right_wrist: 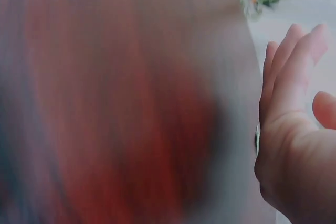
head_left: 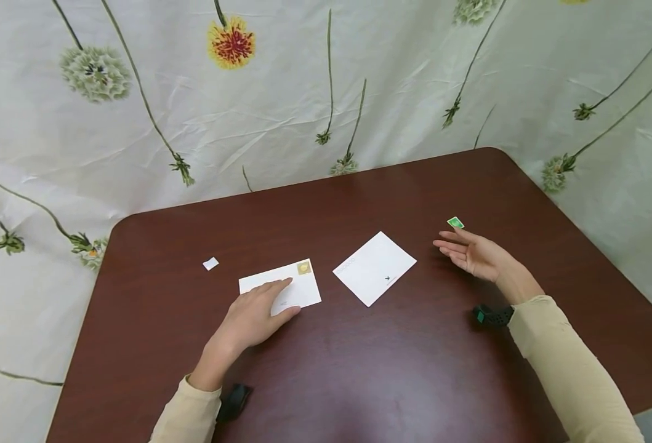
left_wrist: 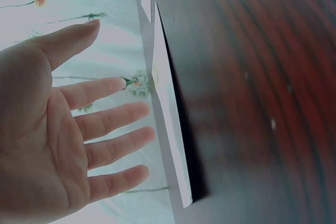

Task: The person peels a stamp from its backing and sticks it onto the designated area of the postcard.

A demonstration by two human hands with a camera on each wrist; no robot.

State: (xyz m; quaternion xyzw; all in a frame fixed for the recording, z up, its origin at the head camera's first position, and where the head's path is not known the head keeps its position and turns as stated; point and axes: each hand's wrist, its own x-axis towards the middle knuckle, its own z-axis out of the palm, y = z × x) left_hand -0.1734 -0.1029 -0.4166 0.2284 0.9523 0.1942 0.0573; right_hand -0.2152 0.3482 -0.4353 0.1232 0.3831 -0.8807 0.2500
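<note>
My left hand is over a white envelope that has a gold stamp at its upper right corner. In the left wrist view its fingers are spread and nearly straight, with a gap between them and the envelope. At the right, my right hand hovers palm inward with loosely extended fingers and holds nothing. Just beyond its fingers lies a small green stamp, close to the thumb. Between the hands a second white envelope lies at a slant, with a small dark print near one edge.
A small white paper piece lies left of the first envelope. All of it rests on a dark reddish-brown table. A flower-print cloth hangs behind the table. Dark straps show at both wrists.
</note>
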